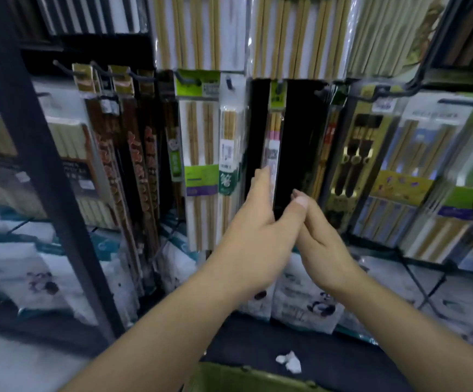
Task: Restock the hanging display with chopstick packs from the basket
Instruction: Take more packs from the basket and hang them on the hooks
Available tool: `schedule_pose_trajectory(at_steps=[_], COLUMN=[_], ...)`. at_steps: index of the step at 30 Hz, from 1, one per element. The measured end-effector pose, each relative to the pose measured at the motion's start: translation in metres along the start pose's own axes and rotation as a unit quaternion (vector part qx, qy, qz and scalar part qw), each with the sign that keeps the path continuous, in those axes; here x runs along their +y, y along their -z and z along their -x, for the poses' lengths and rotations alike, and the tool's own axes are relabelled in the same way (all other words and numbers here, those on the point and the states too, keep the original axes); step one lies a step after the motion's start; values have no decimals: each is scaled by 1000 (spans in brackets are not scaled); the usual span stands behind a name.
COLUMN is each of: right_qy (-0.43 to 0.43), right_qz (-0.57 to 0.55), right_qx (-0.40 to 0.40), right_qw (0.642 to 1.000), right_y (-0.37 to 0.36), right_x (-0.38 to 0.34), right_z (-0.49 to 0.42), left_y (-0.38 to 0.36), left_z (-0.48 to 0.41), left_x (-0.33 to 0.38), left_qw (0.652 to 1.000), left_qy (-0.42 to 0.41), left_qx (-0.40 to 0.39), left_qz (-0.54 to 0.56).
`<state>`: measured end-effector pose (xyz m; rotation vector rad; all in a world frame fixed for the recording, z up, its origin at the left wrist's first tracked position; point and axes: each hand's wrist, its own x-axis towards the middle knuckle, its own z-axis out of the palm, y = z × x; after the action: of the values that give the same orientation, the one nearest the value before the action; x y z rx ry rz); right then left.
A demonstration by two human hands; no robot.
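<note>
A narrow chopstick pack (274,137) with a green header hangs edge-on from a hook (278,87) in a dark gap of the hanging display. My left hand (253,224) reaches up to it. The straight fingers lie against the pack's lower part and the thumb is spread out to the right, away from the pack. Just to the right is my right hand (321,244), with its fingers pointing up-left and their tips partly hidden behind the left thumb. It holds nothing that I can see. The green rim of the basket (243,376) shows at the bottom edge.
More chopstick packs hang on hooks to the left (201,142) and right (357,154), with longer ones above. A black upright post (40,165) slants at the left. Panda-print bags (309,304) lie below. A crumpled white scrap (289,362) sits on the dark floor.
</note>
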<state>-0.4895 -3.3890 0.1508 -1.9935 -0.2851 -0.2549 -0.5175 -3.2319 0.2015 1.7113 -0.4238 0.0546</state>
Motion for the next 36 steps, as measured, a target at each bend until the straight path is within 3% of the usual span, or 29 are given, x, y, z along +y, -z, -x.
schedule_pose_trajectory(at_steps=[3,7,11,14,17,21,27,32,36], right_qy=[-42,-101,-162,-216,-268,-274,-223,-252,-236], right_qz=[46,121,212,250,263,288,336,353,364], right_qx=[2,-123,-316,-386,-429,-452,-369,-359,-409], right_qw=[998,980,911,861,822,798,837,826,803], right_y=[-10,-44,-97,-138,-167,-193,-213,-219,-218], right_x=[30,98,175,228,264,291,310,324,330], right_z=[44,111,179,219,252,288,301,284,271], left_y=[4,14,30,37,36,24,20,20,20], left_z=[68,127,174,213,249,278,280,277,277], left_x=[-31,-116,-222,-279,-316,-336,-337,-338,-339], left_qw=[996,977,905,843,810,823,841,843,843], left_qy=[-14,137,337,455,520,509,478,476,480], left_qx=[41,122,117,89,63,78,111,113,114], left_qz=[-73,-112,-233,-273,-263,-238,-226,-223,-215])
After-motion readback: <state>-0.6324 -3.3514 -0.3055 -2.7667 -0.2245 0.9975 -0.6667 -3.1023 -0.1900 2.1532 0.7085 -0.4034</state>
